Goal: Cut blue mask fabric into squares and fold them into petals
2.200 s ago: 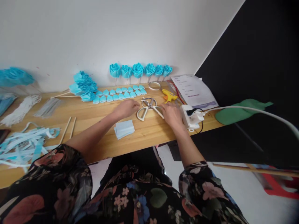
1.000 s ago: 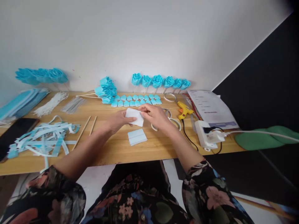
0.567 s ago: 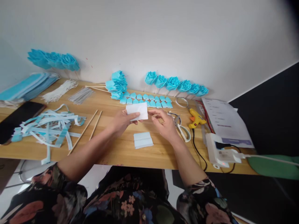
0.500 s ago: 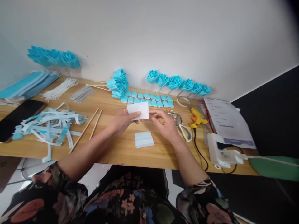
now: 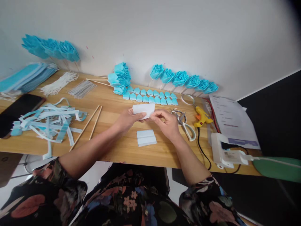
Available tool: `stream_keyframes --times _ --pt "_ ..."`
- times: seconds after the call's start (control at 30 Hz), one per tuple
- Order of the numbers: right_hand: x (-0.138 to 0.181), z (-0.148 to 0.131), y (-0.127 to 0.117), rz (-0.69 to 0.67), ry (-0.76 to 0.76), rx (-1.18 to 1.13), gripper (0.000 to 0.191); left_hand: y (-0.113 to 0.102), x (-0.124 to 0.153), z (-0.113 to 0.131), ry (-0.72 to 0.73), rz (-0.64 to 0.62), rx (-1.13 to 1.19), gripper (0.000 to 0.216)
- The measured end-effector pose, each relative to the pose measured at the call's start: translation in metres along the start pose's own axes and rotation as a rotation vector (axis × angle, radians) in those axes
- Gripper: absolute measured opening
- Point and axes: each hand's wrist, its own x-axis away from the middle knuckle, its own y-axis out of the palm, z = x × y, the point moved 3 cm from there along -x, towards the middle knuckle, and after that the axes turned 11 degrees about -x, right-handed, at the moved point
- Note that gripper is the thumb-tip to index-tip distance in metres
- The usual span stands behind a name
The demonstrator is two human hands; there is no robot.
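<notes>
Taking the pale stack (image 5: 146,138) on the tabletop (image 5: 122,149) as the landmark, the white sheet (image 5: 143,108) is in the air just beyond it, over the wood. The sheet's long axis runs across the person, from one hand toward the other.

The left hand (image 5: 129,120) is on the stack's far left side and has a firm grip on the sheet, thumb laid over the upper face and fingers curled beneath. The right hand (image 5: 168,121), on the stack's far right side, brings its bunched fingertips to the sheet's right end; its grip is narrow, but I cannot tell whether it pinches the edge or only touches it. Both hands are equally close to the sheet, one at either end.

Farther beyond the stack are two rows of blue petals (image 5: 150,96), and past those a line of blue flowers (image 5: 180,78) along the wall (image 5: 145,31). To the stack's right are the scissors (image 5: 188,131), near the right hand, then the yellow glue gun (image 5: 202,117) and a white power strip (image 5: 218,150). To its left, two wooden sticks (image 5: 86,125) lie side by side, with a tangle of cut strips (image 5: 53,122) and a dark phone (image 5: 18,113) farther out. Bare wood surrounds the stack; on its near side the tabletop soon ends at the person's lap (image 5: 141,175).
</notes>
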Motion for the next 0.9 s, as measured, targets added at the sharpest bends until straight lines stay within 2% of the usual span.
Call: stream_keyframes --times 0.23,0.37,0.5,0.63,0.9 --pt "-0.0017 0.0010 0.0017 0.098 0.070 -0.046 0.011 -0.0005 -0.0018 -0.0027 0.035 -0.028 -0.050 0.033" --pt "-0.0026 0.0007 0.0015 0.115 0.102 -0.055 0.009 0.0003 -0.0023 0.0002 0.067 -0.044 -0.018 0.040" --pt "-0.0025 0.0006 0.0017 0.118 0.107 -0.072 0.006 0.0004 -0.0015 0.0048 0.073 -0.056 -0.101 0.047" --pt "-0.0023 0.0020 0.0018 0.141 0.118 -0.103 0.007 -0.0007 -0.0016 0.0047 0.043 -0.024 -0.179 0.048" --pt "-0.0029 0.0048 0.0021 0.150 0.101 -0.160 0.016 -0.0035 -0.0039 0.0015 0.052 0.064 -0.169 0.039"
